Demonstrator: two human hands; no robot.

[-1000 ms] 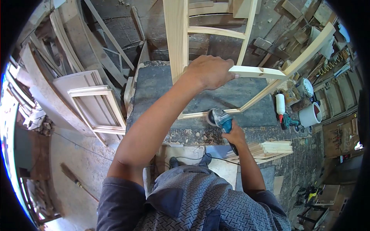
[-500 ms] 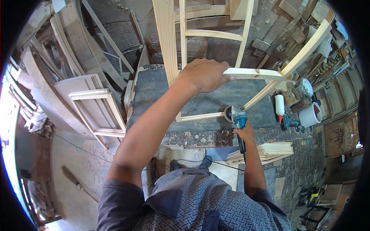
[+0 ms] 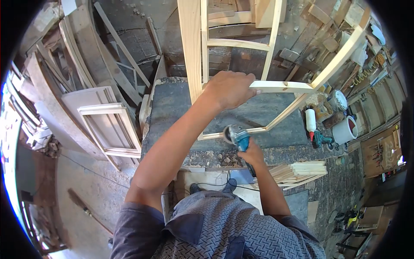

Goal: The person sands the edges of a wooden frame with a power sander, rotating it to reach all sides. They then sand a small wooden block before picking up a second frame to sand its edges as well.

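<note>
Head view: pale wooden window frame (image 3: 280, 86), upright on dark grey surface (image 3: 172, 108). Left hand (image 3: 228, 88) closed round its crossbar. Right hand (image 3: 252, 155) wrapped round teal angle grinder (image 3: 238, 137), disc at bottom rail. Advisable: firm brace, light even passes along the rail.

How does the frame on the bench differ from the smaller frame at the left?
The held frame stands on edge on the bench, steadied by the left hand; the frame at left leans against boards, untouched. The held frame is larger, with several cross rails. The grinder in the right hand meets only the held frame's lower rail. Both are pale bare wood.
</note>
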